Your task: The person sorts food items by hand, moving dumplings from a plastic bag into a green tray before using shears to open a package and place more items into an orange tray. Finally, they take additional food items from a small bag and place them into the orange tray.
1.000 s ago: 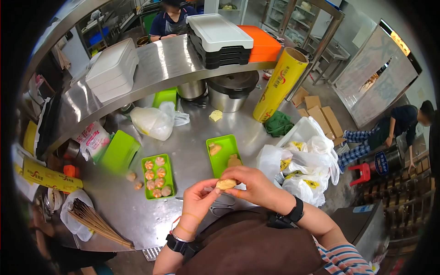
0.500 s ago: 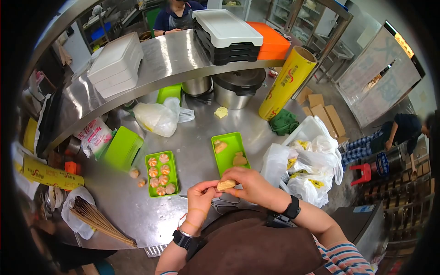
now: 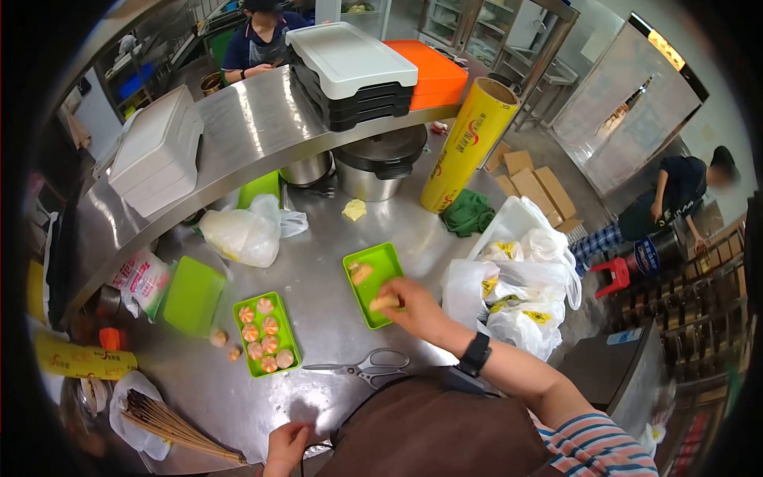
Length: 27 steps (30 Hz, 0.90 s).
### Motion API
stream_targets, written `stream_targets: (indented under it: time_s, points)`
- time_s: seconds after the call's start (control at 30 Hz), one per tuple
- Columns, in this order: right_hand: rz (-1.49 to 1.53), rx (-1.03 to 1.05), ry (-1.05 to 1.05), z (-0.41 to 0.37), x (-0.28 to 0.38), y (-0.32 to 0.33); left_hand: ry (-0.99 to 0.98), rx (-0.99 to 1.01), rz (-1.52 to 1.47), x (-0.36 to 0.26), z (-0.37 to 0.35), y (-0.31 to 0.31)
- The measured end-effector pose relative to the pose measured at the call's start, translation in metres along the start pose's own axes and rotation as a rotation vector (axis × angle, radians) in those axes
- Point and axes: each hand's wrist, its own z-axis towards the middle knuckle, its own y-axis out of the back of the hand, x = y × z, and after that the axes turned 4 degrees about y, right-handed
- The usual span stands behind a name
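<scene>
My right hand (image 3: 419, 312) reaches over the green tray (image 3: 373, 318) in the middle, fingers pinched on a pale yellow dough piece (image 3: 384, 303). Another dough piece (image 3: 362, 273) lies toward that tray's far end. My left hand (image 3: 288, 445) is low at the table's front edge, fingers curled; whether it holds anything is hidden. To the left, a second green tray (image 3: 253, 370) holds several round orange-and-white striped pieces (image 3: 270, 327). Two more round pieces (image 3: 218, 339) sit on the table beside it. Grey-handled scissors (image 3: 373, 368) lie in front of the trays.
White plastic bags (image 3: 520, 314) fill a bin at right. A yellow film roll (image 3: 469, 143) stands by the raised steel shelf (image 3: 238, 119). Bamboo sticks (image 3: 179, 425) lie at lower left. One person (image 3: 266, 44) is behind the shelf, another (image 3: 679, 195) at far right.
My hands have separated from the dough piece held between them. The right has moved forward over the middle tray; the left has dropped to the table edge. The camera view has shifted, uncovering the scissors.
</scene>
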Motion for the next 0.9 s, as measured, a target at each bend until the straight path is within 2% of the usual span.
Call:
stream_targets:
  time_s: [0.03, 0.1, 0.13, 0.2, 0.23, 0.3, 0.5, 0.57, 0.63, 0.7, 0.77, 0.83, 0.9]
  points:
    - [-0.004, -0.003, -0.003, 0.009, -0.008, -0.003, -0.003, 0.004, 0.000, 0.001, -0.004, 0.004]
    - [-0.148, -0.168, 0.111, 0.028, -0.026, -0.008, 0.125, 0.050, 0.006, -0.003, -0.013, 0.012]
    - [-0.152, -0.167, 0.114, 0.036, -0.034, -0.008, 0.122, 0.050, 0.002, -0.006, -0.015, 0.013]
    - [-0.286, -0.165, 0.039, 0.049, -0.046, -0.010, -0.086, -0.074, 0.180, -0.015, -0.015, 0.014]
    - [-0.290, -0.166, 0.039, 0.054, -0.052, -0.011, -0.089, -0.071, 0.178, -0.018, -0.012, 0.015]
    - [-0.501, -0.155, 0.220, 0.064, -0.061, -0.011, -0.268, -0.246, 0.153, -0.024, -0.007, 0.016]
    - [-0.601, -0.173, 0.264, 0.067, -0.078, -0.019, -0.417, -0.261, 0.065, -0.045, 0.017, 0.015]
    - [-0.582, 0.043, 0.166, 0.070, -0.083, -0.015, -0.451, -0.263, 0.076, -0.053, 0.019, 0.014]
    - [-0.526, -0.248, 0.319, 0.061, -0.085, -0.029, -0.586, -0.254, 0.124, -0.053, 0.033, 0.011]
    - [-0.374, -0.038, 0.353, 0.040, -0.014, -0.002, -0.640, -0.211, 0.157, -0.075, 0.029, 0.012]
    - [-0.078, 0.373, 0.228, 0.018, 0.033, 0.032, -0.647, -0.224, 0.189, -0.093, 0.025, 0.013]
    - [0.198, 0.587, 0.280, -0.010, 0.070, 0.078, -0.517, -0.144, 0.084, -0.105, 0.021, 0.013]
    - [0.178, 0.508, 0.313, -0.046, 0.076, 0.120, -0.530, -0.134, 0.122, -0.111, 0.028, 0.013]
